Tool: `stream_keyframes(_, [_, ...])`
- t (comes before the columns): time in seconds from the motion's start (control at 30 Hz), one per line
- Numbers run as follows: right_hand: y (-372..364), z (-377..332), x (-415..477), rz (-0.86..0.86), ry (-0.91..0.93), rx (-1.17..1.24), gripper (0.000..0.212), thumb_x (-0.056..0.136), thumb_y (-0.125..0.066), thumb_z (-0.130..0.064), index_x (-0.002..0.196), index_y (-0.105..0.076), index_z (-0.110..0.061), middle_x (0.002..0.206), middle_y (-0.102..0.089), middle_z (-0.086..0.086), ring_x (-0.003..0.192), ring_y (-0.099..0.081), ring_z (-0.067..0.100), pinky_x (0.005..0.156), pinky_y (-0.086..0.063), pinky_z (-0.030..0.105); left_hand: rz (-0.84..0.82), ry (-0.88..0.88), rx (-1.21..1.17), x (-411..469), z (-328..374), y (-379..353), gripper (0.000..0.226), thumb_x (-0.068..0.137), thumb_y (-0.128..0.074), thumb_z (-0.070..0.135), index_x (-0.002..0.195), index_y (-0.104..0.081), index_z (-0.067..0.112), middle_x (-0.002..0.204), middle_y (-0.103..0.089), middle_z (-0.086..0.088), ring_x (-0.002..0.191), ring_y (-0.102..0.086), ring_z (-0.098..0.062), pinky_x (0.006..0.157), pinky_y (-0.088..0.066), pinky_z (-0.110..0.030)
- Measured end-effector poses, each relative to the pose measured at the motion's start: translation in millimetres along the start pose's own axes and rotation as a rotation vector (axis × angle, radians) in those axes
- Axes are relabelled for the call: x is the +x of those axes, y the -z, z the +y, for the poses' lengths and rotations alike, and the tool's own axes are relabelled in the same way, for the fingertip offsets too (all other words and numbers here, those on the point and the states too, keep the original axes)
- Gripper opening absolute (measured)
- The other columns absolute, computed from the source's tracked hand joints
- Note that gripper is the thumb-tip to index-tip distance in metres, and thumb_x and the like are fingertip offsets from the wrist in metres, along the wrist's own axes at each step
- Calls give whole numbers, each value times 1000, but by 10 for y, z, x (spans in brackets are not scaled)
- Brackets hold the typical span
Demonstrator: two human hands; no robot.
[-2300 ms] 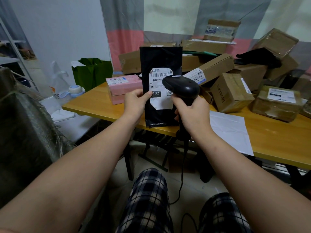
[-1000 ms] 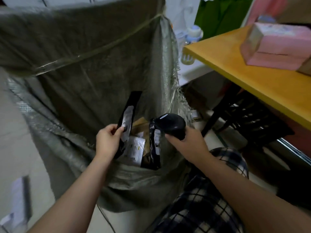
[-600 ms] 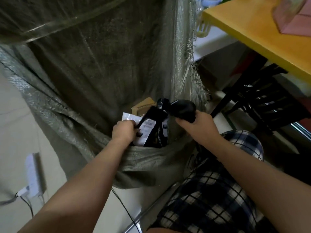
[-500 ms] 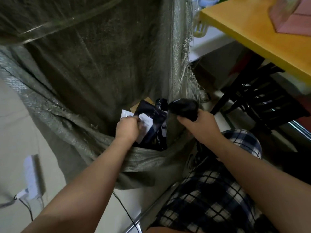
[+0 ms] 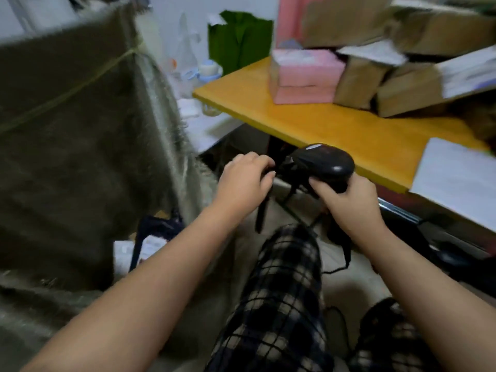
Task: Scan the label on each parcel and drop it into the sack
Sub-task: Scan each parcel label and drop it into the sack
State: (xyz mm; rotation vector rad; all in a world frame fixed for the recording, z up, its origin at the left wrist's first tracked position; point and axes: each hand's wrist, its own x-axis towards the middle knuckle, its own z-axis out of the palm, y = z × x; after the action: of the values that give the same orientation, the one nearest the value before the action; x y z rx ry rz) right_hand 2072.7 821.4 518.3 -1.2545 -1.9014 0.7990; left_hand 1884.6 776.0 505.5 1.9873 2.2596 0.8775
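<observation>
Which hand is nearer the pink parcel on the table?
Left, narrowly. The left hand, empty, sits below and left of the pink parcel; the right hand, gripping the scanner, is lower.

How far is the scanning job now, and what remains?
Done: some labelled parcels already lie in the sack. In hand: the right hand holds the scanner; the left hand carries no parcel. Left: the pink parcel and cardboard boxes on the table.

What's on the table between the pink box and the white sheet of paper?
In the head view, only bare yellow wooden tabletop lies between the pink box and the white paper sheet; brown cardboard boxes sit behind.
</observation>
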Motion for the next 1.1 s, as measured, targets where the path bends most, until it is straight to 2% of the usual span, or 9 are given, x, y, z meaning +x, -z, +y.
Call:
stream_keyframes(0.23, [1130, 514, -378, 455, -55, -156, 35, 76, -71, -42, 96, -64, -14, 91, -61, 0, 96, -58, 23, 78, -42, 34, -120, -375, -162, 434, 1380, -481, 35, 96, -53, 33, 129, -56, 20, 127, -52, -1, 119, -43, -21, 99, -33, -33])
stream_keyframes(0.4, [1648, 712, -554, 614, -239, -284, 59, 66, -50, -60, 102, -66, -16, 102, -64, 5, 115, -52, 30, 103, -28, 43, -279, -652, 11, 530, 2015, -755, 76, 86, -56, 58, 149, -29, 22, 157, -23, -1, 143, -20, -20, 113, -17, -35])
stream_keyframes(0.5, [1778, 765, -604, 579, -281, -178, 27, 78, -60, -49, 93, -63, -27, 94, -66, -1, 115, -55, 28, 112, -24, 50, -375, -786, 196, 572, 2214, -826, 92, 80, -56, 67, 152, -20, 22, 157, -24, -5, 144, -22, -24, 116, -16, -38])
stream_keyframes(0.57, [1790, 786, -629, 543, -253, -125, 14, 81, -67, -42, 77, -56, -34, 77, -60, -11, 103, -61, 28, 106, -35, 50, -387, -814, 330, 584, 2289, -829, 74, 90, -56, 49, 151, -22, 24, 154, -30, -7, 138, -31, -26, 111, -28, -39])
stream_keyframes(0.63, [1783, 806, -656, 548, -232, -43, 14, 80, -70, -41, 80, -62, -29, 75, -63, -7, 93, -64, 25, 87, -47, 38, -356, -785, 353, 586, 2287, -789, 56, 97, -51, 23, 148, -31, 26, 152, -35, -6, 135, -37, -26, 107, -36, -39])
stream_keyframes(0.7, [1762, 796, -694, 577, -222, 76, 19, 82, -73, -32, 92, -67, -17, 82, -67, 0, 86, -64, 17, 70, -43, 27, -325, -738, 279, 594, 2175, -745, 48, 96, -47, 14, 143, -42, 26, 147, -43, -3, 132, -43, -25, 102, -41, -37])
stream_keyframes(0.87, [1664, 653, -773, 635, -67, 242, 38, 81, -75, -14, 110, -54, -28, 115, -58, 6, 103, -58, 12, 82, -42, 10, -164, -550, 18, 619, 1651, -518, 32, 93, -51, 10, 122, -60, 19, 122, -58, -5, 108, -57, -29, 80, -48, -37])
stream_keyframes(0.97, [1632, 501, -725, 636, -104, 268, 45, 82, -72, -7, 104, -46, -36, 133, -45, 10, 111, -53, 17, 94, -42, 23, 50, -315, -384, 612, 1513, -264, 14, 92, -58, 14, 106, -62, 14, 99, -65, -5, 91, -60, -26, 72, -44, -35])
stream_keyframes(1.1, [1582, 339, -541, 522, -116, 469, 58, 77, -79, -21, 128, -52, -16, 123, -60, 2, 107, -58, 6, 83, -43, 13, 123, -63, -822, 652, 1501, 8, 10, 92, -62, 20, 100, -62, 14, 88, -66, 5, 82, -63, -14, 74, -51, -33])
